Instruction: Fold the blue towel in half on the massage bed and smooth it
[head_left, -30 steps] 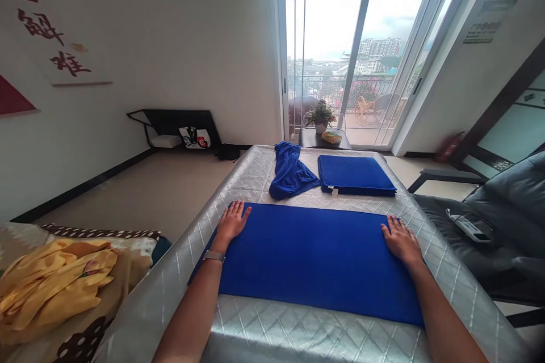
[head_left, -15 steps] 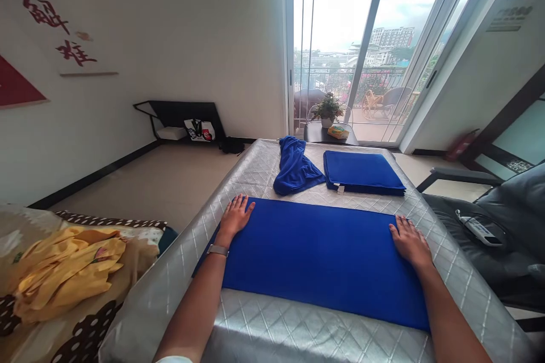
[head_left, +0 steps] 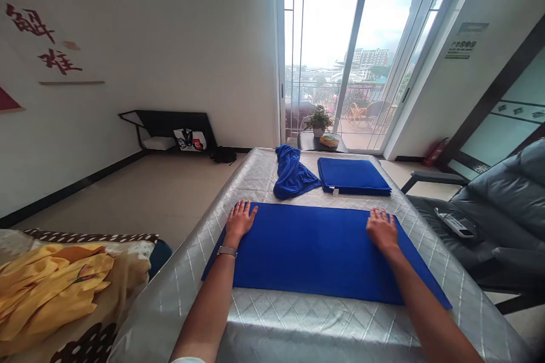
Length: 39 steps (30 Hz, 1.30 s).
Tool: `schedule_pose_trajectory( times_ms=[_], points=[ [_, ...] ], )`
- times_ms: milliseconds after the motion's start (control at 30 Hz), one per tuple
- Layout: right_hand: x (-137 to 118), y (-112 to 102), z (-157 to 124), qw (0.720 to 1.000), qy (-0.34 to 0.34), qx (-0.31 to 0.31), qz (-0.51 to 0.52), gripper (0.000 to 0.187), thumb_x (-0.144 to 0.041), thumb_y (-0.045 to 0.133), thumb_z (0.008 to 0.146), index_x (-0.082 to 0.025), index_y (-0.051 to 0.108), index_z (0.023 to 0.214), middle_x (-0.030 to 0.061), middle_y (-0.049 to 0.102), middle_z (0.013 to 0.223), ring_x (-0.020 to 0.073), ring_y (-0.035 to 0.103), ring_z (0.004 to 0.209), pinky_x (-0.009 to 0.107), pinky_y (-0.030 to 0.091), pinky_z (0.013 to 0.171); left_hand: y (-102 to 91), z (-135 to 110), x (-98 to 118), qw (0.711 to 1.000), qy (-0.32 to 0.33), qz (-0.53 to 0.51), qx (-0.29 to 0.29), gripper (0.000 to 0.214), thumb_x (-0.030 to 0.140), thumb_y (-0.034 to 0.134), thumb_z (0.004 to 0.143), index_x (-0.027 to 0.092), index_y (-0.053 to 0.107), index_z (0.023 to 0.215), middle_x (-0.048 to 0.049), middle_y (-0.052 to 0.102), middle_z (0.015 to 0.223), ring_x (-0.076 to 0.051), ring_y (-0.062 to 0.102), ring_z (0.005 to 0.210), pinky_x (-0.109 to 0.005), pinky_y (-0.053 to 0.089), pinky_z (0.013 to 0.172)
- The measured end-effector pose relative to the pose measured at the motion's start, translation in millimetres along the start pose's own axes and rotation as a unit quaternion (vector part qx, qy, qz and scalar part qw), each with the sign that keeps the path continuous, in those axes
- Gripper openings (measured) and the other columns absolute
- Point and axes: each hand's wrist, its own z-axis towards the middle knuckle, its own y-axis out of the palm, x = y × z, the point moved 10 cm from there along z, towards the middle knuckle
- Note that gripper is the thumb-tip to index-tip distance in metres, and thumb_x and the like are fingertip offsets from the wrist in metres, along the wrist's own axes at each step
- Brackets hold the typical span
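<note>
A flat rectangle of blue cloth (head_left: 306, 255) lies spread across the silver quilted cover of the table (head_left: 306, 323). On its far left corner rests my left hand (head_left: 240, 221), palm down, fingers stretched out. My right hand (head_left: 383, 231) lies on the cloth near its far right corner, the fingers extended and somewhat bent. Neither hand grips anything. Beyond the cloth sit a crumpled blue cloth (head_left: 293, 174) and, to its right, a folded blue stack (head_left: 353, 176) with a white tag on its near edge.
To the left is a bed with a yellow cloth (head_left: 55, 289) on it. At right stands a dark armchair (head_left: 489, 210) holding a white remote-like device (head_left: 455, 223). A small table with a potted plant (head_left: 318, 120) and tissue box (head_left: 329, 141) stands before the glass door.
My right hand has slid left along the cloth, away from its right edge. My left hand stays on the far left corner. The view has turned slightly right and up.
</note>
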Motion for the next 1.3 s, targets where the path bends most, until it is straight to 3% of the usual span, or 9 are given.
schedule_pose_trajectory(
  times_ms=[200,267,333,467,733,833,933,1100,1300],
  points=[
    [-176,-8,-26,0.969,-0.199,-0.069,0.126,0.061,-0.039,0.02,0.104,-0.013,0.034,0.157,0.0081,0.033,0.163,0.0198,0.021,0.153,0.039,0.012,0.124,-1.8,0,1,1.0,0.005,-0.003,0.018,0.075,0.061,0.015,0.102,0.014,0.04,0.155,-0.0154,0.036,0.161,-0.029,0.03,0.15,-0.049,0.021,0.124],
    [-203,-3,-29,0.963,-0.213,-0.09,0.142,0.063,-0.043,0.019,0.104,-0.014,0.031,0.158,0.0075,0.03,0.165,0.0193,0.018,0.154,0.039,0.011,0.125,-2.1,-1,1,1.0,0.008,-0.006,0.025,0.073,0.06,0.016,0.103,0.015,0.041,0.154,-0.0146,0.038,0.16,-0.03,0.032,0.15,-0.051,0.023,0.123],
    [-208,6,-28,0.962,-0.211,-0.108,0.139,0.064,-0.046,0.018,0.104,-0.016,0.028,0.159,0.006,0.026,0.166,0.0184,0.015,0.154,0.04,0.01,0.125,-2.2,-1,1,0.999,0.01,-0.008,0.029,0.071,0.059,0.019,0.103,0.016,0.042,0.154,-0.0146,0.039,0.16,-0.03,0.032,0.15,-0.052,0.024,0.123],
    [-166,21,-20,0.967,-0.199,-0.107,0.117,0.065,-0.048,0.017,0.104,-0.019,0.023,0.161,0.0023,0.023,0.167,0.0161,0.013,0.154,0.039,0.008,0.125,-2.4,-1,1,1.0,0.01,-0.011,0.022,0.07,0.058,0.024,0.103,0.012,0.042,0.153,-0.017,0.038,0.16,-0.031,0.03,0.15,-0.051,0.022,0.124],
    [27,53,16,0.991,-0.057,-0.108,0.049,0.066,-0.042,0.017,0.102,-0.011,0.023,0.16,0.0067,0.021,0.168,0.0197,0.013,0.155,0.041,0.012,0.125,1.7,1,-2,1.0,0.003,-0.018,0.007,0.071,0.06,0.02,0.103,0.015,0.039,0.155,-0.0145,0.034,0.162,-0.03,0.028,0.151,-0.052,0.022,0.123],
    [74,60,22,0.993,-0.012,-0.104,0.05,0.068,-0.042,0.014,0.101,-0.008,0.021,0.16,0.0093,0.02,0.168,0.022,0.015,0.154,0.043,0.015,0.125,4.3,2,-3,1.0,0.005,-0.011,0.004,0.073,0.06,0.019,0.103,0.013,0.037,0.155,-0.0152,0.032,0.163,-0.029,0.027,0.152,-0.05,0.021,0.124],
    [86,63,22,0.994,0.001,-0.093,0.057,0.07,-0.043,0.012,0.101,-0.008,0.022,0.16,0.0093,0.021,0.168,0.0227,0.017,0.154,0.044,0.016,0.125,5.3,2,-4,1.0,0.002,-0.008,-0.002,0.073,0.061,0.018,0.103,0.014,0.037,0.156,-0.0142,0.032,0.163,-0.028,0.027,0.152,-0.05,0.02,0.124],
    [79,63,19,0.995,0.003,-0.083,0.049,0.07,-0.042,0.01,0.1,-0.008,0.022,0.16,0.009,0.021,0.167,0.0219,0.017,0.154,0.043,0.015,0.125,2.6,1,-4,1.0,0.001,-0.006,0.0,0.073,0.061,0.019,0.103,0.015,0.037,0.156,-0.0141,0.033,0.163,-0.029,0.028,0.151,-0.05,0.021,0.123],
    [72,36,21,0.995,0.04,-0.075,-0.061,0.063,-0.037,0.02,0.1,-0.012,0.037,0.156,0.0119,0.036,0.162,0.0284,0.025,0.151,0.052,0.007,0.124,2.3,0,-2,1.0,-0.002,-0.006,-0.014,0.074,0.061,0.016,0.103,0.014,0.035,0.156,-0.0136,0.031,0.164,-0.027,0.025,0.152,-0.048,0.018,0.125]
  ],
)
